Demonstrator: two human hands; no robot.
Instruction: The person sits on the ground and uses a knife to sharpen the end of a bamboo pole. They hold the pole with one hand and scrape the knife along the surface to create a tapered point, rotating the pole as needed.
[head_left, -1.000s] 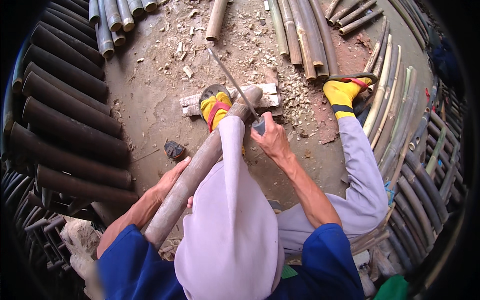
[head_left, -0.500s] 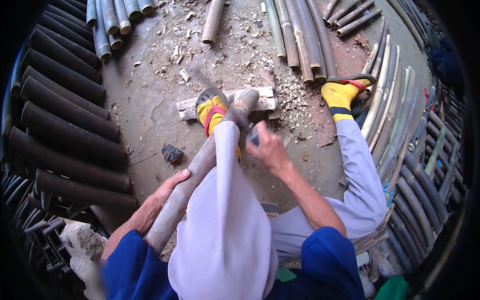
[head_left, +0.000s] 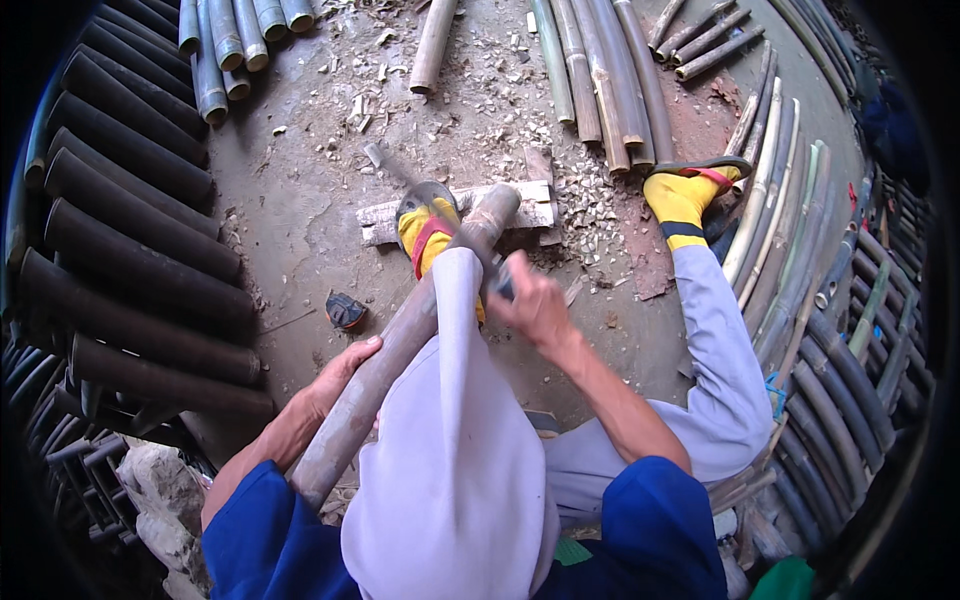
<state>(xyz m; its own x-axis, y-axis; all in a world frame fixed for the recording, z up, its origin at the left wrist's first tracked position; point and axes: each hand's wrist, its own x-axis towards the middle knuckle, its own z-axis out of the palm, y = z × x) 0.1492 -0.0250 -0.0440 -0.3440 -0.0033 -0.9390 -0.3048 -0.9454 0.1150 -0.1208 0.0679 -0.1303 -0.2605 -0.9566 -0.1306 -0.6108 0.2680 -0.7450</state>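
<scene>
A thick grey-brown bamboo pole [head_left: 372,385] runs slantwise past my raised knee, its far end resting on a pale wooden block [head_left: 385,226]. Around the pole's near part my left hand [head_left: 338,378] is closed, the thumb on top. My right hand [head_left: 535,305] grips the dark handle of a long, narrow-bladed tool [head_left: 398,172]. Its blade is smeared by motion and stretches across the pole toward the upper left; whether it is a saw or a knife I cannot tell. My sandalled foot [head_left: 428,232] in a yellow sock is beside the pole, close under the blade.
Dark bamboo lengths [head_left: 150,290] are stacked along the left. More poles [head_left: 590,80] lie at the far side and down the right [head_left: 790,250]. Pale chips [head_left: 590,205] litter the floor. A small dark object [head_left: 345,310] lies left of the pole. My other foot [head_left: 690,200] is at the right.
My right hand has shifted slightly left, and the blurred blade reaches a little farther to the upper left. The pole and my left hand keep nearly the same place.
</scene>
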